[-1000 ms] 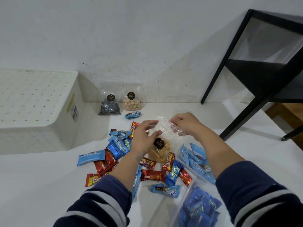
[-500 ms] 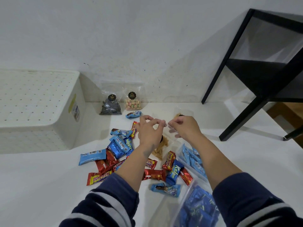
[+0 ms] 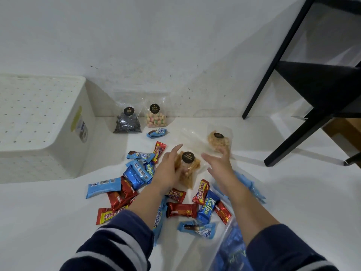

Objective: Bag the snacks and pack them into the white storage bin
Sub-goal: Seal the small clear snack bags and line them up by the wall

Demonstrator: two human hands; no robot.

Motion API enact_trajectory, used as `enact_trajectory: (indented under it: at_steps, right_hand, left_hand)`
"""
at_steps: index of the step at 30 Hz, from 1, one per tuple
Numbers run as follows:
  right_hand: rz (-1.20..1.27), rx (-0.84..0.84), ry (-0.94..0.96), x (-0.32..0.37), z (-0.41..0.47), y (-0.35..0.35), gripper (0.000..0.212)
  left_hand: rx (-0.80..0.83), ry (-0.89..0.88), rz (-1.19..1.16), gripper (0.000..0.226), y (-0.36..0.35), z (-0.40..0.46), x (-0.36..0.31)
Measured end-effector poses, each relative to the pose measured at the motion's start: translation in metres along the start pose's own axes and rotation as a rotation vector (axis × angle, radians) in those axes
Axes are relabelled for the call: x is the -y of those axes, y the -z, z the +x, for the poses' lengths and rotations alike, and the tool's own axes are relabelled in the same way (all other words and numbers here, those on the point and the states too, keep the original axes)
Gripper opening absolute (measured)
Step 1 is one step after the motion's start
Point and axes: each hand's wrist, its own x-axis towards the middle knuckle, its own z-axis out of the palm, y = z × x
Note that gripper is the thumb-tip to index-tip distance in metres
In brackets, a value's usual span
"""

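1. Head view, my hands: my left hand (image 3: 168, 169) curls around the clear pouch of orange-brown chips (image 3: 187, 169), thumb side against its left edge, so that hand is grasping the pouch. My right hand (image 3: 218, 165) is spread with loose fingers just right of that pouch, closed on nothing; its fingertips reach toward a second clear pouch of pale round snacks (image 3: 218, 142) lying flat behind it, and I cannot tell whether they touch it.
2. Head view, the loose snacks: red and blue wrapped bars (image 3: 136, 175) lie scattered on the white surface (image 3: 293, 192) around and beneath my forearms. A clear bag of blue packets (image 3: 232, 251) sits under my right sleeve at the lower edge.
3. Head view, farther back: the white storage bin (image 3: 39, 122) stands at the left with its perforated side up. Just right of it, against the wall, a pouch of dark pieces (image 3: 128, 123) and a pouch of pastel balls (image 3: 156, 117) stand upright beside each other. A black frame (image 3: 304, 106) fills the upper right.
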Motion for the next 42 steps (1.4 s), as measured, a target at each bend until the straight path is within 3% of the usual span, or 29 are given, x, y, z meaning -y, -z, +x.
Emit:
enact_trajectory:
  at_steps: [4,8,13,22,27,28,31,35,38,42]
  right_hand:
    - [-0.045,0.053,-0.051,-0.015,0.004,-0.02,0.059]
    - [-0.315,-0.011,0.17,-0.008,0.016,-0.036,0.056]
    - [-0.404,-0.043,0.35,0.033,0.082,-0.037,0.06]
    - [-0.427,0.196,0.35,0.073,0.186,-0.065,0.063]
    - [-0.562,0.044,0.512,0.066,0.199,-0.027,0.043]
    - [-0.634,0.008,0.53,0.063,0.204,-0.015,0.04]
    - [-0.953,-0.063,0.427,0.057,0.222,0.021,0.038]
    - [-1.121,-0.049,0.176,0.04,0.23,0.059,0.043]
    - [-1.088,-0.046,0.148,0.031,0.228,0.07,0.045]
    - [-0.86,0.006,0.171,0.038,0.211,0.073,0.037]
  left_hand:
    - [-0.118,0.048,-0.025,0.076,-0.006,0.002,0.003]
    - [-0.166,0.023,-0.094,0.071,-0.006,0.018,-0.006]
    - [-0.152,-0.057,-0.129,0.068,0.007,0.088,-0.023]
    - [-0.245,0.014,-0.064,0.07,0.014,0.173,-0.019]
    - [-0.539,-0.007,-0.017,0.061,-0.014,0.166,-0.032]
    - [-0.506,0.027,-0.027,0.056,-0.022,0.164,-0.038]
    - [-0.209,0.088,-0.003,0.052,-0.055,0.158,-0.048]
    - [0.033,0.131,0.068,0.071,-0.094,0.15,-0.053]
    - [0.067,0.167,-0.073,0.071,-0.105,0.144,-0.052]
    - [0.014,0.195,-0.186,0.063,-0.104,0.12,-0.045]
